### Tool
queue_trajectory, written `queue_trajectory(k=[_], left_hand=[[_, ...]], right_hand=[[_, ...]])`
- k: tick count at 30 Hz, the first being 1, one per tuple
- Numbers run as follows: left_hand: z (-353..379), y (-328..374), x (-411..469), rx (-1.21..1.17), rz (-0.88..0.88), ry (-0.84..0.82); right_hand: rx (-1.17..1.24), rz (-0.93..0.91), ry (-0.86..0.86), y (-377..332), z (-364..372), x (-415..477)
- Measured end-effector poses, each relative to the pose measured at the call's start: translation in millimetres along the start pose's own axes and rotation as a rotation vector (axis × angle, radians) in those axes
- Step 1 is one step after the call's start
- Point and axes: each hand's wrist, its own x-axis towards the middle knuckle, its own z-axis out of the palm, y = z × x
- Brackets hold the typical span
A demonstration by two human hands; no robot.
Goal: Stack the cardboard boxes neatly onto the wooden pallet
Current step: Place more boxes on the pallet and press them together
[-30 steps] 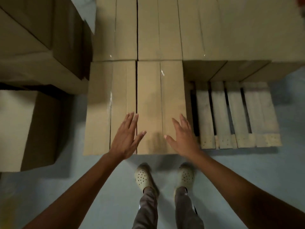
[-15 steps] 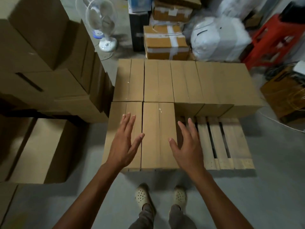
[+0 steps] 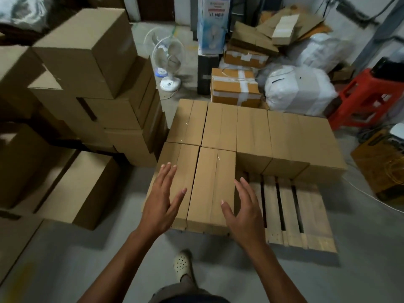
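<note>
Both grips are empty: left hand (image 3: 161,202) and right hand (image 3: 244,213), fingers spread, over two front cardboard boxes (image 3: 215,178) on the wooden pallet (image 3: 306,217). The next box, set carelessly on the bare right slats, could overhang.

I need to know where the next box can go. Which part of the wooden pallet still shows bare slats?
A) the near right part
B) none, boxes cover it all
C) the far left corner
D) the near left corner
A: the wooden pallet shows bare slats at its near right, beside the two near boxes and in front of the far row of boxes.
</note>
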Motion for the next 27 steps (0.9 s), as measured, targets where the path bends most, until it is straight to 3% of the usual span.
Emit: queue_trajectory(k=[7, 15, 27], left_hand=[[-11, 6, -98, 0.013, -0.19, 0.126], [-65, -25, -182, 0.173, -0.341, 0.299], [-185, -139, -235, 0.154, -0.475, 0.443]], right_hand=[[0.114, -0.105, -0.077, 4, 4, -47], [0.117, -0.22, -0.282, -38, 47, -84], [0.077, -0.374, -0.48, -163, 185, -99]])
